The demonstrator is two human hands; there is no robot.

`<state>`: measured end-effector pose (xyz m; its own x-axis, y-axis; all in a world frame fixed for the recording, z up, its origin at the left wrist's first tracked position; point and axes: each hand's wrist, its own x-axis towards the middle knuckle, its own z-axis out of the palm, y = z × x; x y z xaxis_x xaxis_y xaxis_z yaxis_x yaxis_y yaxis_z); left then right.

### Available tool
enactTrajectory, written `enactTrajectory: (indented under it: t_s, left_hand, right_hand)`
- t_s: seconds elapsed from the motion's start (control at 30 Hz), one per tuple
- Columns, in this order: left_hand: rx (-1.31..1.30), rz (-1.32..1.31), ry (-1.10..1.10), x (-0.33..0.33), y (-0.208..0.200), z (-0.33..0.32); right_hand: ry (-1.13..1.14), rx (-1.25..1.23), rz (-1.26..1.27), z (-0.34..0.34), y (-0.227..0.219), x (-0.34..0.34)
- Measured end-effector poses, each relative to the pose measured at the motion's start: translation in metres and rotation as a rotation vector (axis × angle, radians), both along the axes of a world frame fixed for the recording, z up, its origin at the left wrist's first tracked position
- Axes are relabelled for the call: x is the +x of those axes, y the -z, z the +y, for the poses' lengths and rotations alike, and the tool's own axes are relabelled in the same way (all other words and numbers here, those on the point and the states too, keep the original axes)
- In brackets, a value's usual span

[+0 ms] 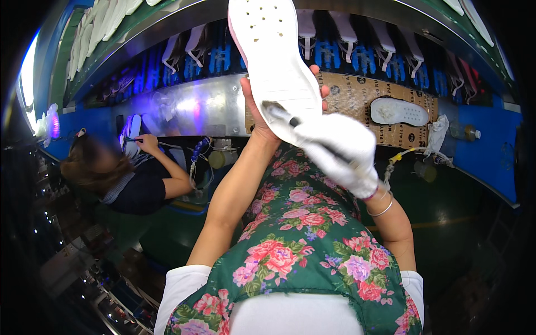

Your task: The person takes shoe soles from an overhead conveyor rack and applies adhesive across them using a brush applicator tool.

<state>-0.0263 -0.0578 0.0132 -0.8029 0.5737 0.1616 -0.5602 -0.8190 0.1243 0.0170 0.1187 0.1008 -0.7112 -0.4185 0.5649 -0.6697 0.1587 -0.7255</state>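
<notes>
Cardboard-lined conveyor shelf (357, 95) carries a white insole (399, 111).

Footwear factory, assembly line station.
White shoe uppers (357, 42) are racked on blue holders along a conveyor (190, 103); a co-worker (131, 173) is seated alongside.

Bright light glares off the metal panel (195, 106) and a window (27, 72) far left of it, while the gloved hand (343, 151) right of the panel smears with motion blur, and the fisheye rim bends edges and sinks into black.
</notes>
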Motion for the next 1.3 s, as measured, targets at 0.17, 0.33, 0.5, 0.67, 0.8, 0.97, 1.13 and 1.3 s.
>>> enactTrajectory:
  t_s: [0.17,0.33,0.5,0.67,0.8,0.97,1.13,1.3]
  left_hand:
    - [-0.092,-0.07,-0.119,0.001,-0.007,-0.008]
    - [-0.084,-0.001,-0.058,-0.008,-0.017,-0.007]
    - [-0.018,0.157,0.036,-0.016,-0.027,-0.01]
    - [-0.088,0.216,0.087,-0.027,-0.039,-0.011]
    - [-0.127,0.288,0.106,-0.03,-0.035,-0.011]
    - [-0.059,0.33,0.118,-0.037,-0.035,-0.005]
    - [-0.099,0.35,0.176,-0.039,-0.03,-0.004]
    - [-0.039,0.419,0.311,-0.052,-0.028,-0.003]
  right_hand:
    - [-0.222,-0.147,-0.305,0.004,0.006,0.007]
    - [-0.13,0.142,-0.035,0.002,0.011,0.017]
    - [-0.149,-0.259,-0.54,0.004,0.003,0.015]
    - [0.004,0.048,-0.04,0.006,-0.002,0.016]
    - [-0.059,-0.032,-0.147,-0.002,0.005,0.036]
    - [-0.116,-0.32,-0.578,0.01,0.002,0.032]
    - [0.028,-0.018,-0.079,0.011,0.002,0.022]
    - [-0.082,-0.006,-0.145,0.004,0.006,0.041]
